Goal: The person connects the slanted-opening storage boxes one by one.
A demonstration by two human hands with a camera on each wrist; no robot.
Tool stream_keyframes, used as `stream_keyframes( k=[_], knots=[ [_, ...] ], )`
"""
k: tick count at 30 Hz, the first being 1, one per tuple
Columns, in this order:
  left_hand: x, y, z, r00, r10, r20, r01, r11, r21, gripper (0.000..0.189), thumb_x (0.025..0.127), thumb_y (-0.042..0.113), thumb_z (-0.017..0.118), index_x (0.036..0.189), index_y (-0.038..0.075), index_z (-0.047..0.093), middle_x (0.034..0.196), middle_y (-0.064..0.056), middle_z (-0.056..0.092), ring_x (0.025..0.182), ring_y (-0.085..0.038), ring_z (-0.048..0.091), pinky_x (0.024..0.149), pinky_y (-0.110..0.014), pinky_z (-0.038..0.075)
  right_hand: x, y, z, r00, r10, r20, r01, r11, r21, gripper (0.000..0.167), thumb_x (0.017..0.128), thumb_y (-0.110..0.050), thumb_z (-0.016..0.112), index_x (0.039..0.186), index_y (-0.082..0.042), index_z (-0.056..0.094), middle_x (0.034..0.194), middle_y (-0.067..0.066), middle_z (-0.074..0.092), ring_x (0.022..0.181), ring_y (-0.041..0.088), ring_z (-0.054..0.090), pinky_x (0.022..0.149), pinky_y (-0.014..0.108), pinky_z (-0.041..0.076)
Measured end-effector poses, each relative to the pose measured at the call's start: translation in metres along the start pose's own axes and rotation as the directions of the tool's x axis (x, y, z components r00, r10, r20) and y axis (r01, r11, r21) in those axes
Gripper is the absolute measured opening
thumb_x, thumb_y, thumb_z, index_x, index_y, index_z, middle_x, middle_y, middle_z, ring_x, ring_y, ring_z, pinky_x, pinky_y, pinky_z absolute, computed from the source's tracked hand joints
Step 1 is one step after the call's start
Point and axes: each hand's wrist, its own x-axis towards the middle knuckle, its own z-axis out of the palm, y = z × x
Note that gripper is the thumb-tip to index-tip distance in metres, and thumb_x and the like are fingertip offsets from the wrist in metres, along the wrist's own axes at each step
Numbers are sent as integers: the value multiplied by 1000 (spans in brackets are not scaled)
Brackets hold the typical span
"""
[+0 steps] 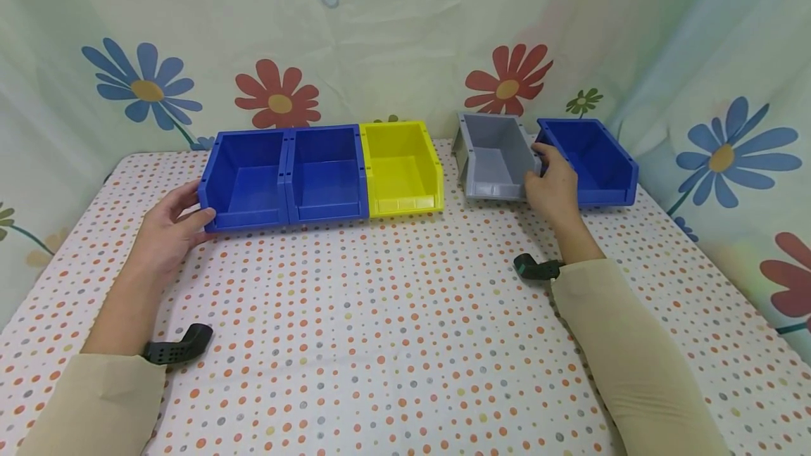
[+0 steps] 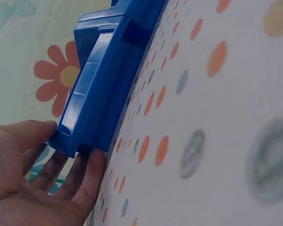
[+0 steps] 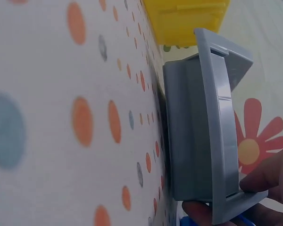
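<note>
My left hand (image 1: 166, 231) holds the outer front corner of the leftmost blue storage bin (image 1: 247, 218). In the left wrist view the thumb is at its rim and the other fingers (image 2: 92, 176) lie along its side. A second blue bin (image 1: 326, 211) and a yellow bin (image 1: 405, 204) stand beside it in a tight row. Across a gap from the yellow bin, my right hand (image 1: 556, 185) grips the right wall of a grey bin (image 1: 497, 188), thumb and fingers on either side. The grey bin looks slightly tilted or raised in the right wrist view.
Another blue bin (image 1: 592, 195) stands at the far right, just beyond my right hand. A dotted cloth (image 1: 380, 343) covers the table. Behind the bins hangs a flowered curtain (image 1: 405, 34). Each wrist wears a black strap with a camera (image 1: 180, 347).
</note>
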Motion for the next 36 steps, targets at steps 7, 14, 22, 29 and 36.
stream_keyframes(
  k=[7,14,22,29,36],
  knots=[
    [0,0,1,1000,6,-4,-6,1000,8,66,108,33,53,166,34,22,171,-9,26,152,-34,38,110,-39,50,-2,-6,-1,999,-2,-34,3,1000,20,62,98,1,45,159,-6,39,151,27,51,133,43,52,109,59,46],
    [1,-1,1,1000,14,8,-14,1000,0,66,109,31,52,166,32,20,172,-11,24,153,-37,36,107,-37,51,-4,-13,-4,999,-5,-51,8,999,47,62,99,1,45,160,-9,38,154,24,49,136,42,52,112,58,46],
    [-1,0,0,1000,13,-2,-13,1000,7,67,108,33,54,166,34,21,172,-10,25,152,-35,37,106,-32,53,-5,-22,-6,998,-15,-67,20,996,82,61,100,0,45,160,-10,38,156,23,48,137,42,53,112,57,47],
    [1,-2,0,1000,10,-2,-10,1000,10,66,108,33,53,166,35,21,172,-9,25,152,-35,37,113,-46,48,-7,-28,-8,997,-32,-75,39,995,96,60,102,-1,44,160,-12,38,156,20,48,137,40,54,112,57,47],
    [0,-2,0,1000,15,-1,-15,1000,13,66,108,35,53,165,36,21,172,-8,25,152,-34,38,113,-45,48,-9,-36,-6,996,-53,-69,59,994,93,59,103,-1,45,160,-13,38,157,20,48,136,40,54,111,57,48]
  ],
)
